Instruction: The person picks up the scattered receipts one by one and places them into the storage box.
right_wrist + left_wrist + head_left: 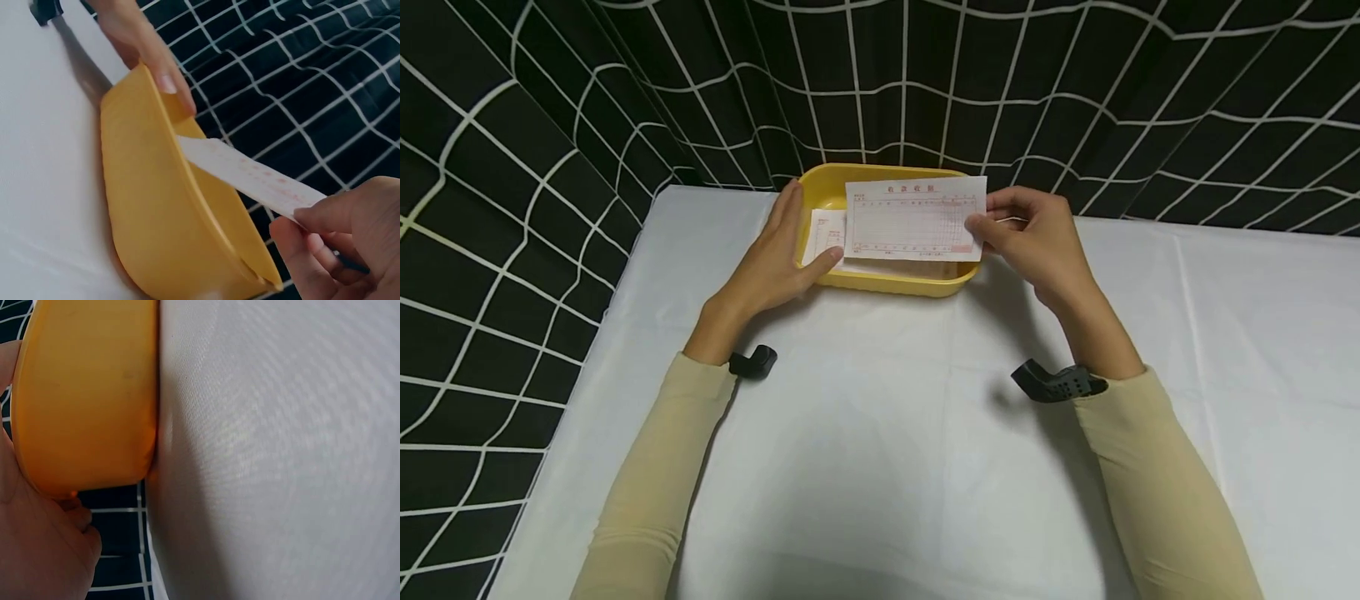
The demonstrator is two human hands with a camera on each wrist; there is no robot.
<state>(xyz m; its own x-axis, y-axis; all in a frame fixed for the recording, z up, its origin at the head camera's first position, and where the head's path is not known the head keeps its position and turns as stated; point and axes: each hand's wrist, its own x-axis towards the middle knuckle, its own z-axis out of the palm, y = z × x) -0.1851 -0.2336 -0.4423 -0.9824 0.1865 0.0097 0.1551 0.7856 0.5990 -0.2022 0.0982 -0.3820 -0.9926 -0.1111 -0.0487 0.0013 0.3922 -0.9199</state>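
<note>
A yellow plastic basin (887, 286) stands at the far side of the table. My left hand (767, 250) holds its left end, the thumb over the rim and the fingers along the outer wall. In the left wrist view that hand (40, 537) wraps the basin's end (87, 400). With thumb and fingers, my right hand (1037, 237) pinches the right edge of a white receipt slip (902, 221) printed in red. The slip is raised over the basin, tilted in the right wrist view (250, 175). Another printed paper (823, 229) lies inside, partly hidden beneath it.
White cloth (880, 433) covers the table. A dark curtain with a white grid (940, 83) hangs right behind the basin, and another stretch runs along the left side. Dark wrist cameras (1052, 383) are strapped at both sleeve cuffs.
</note>
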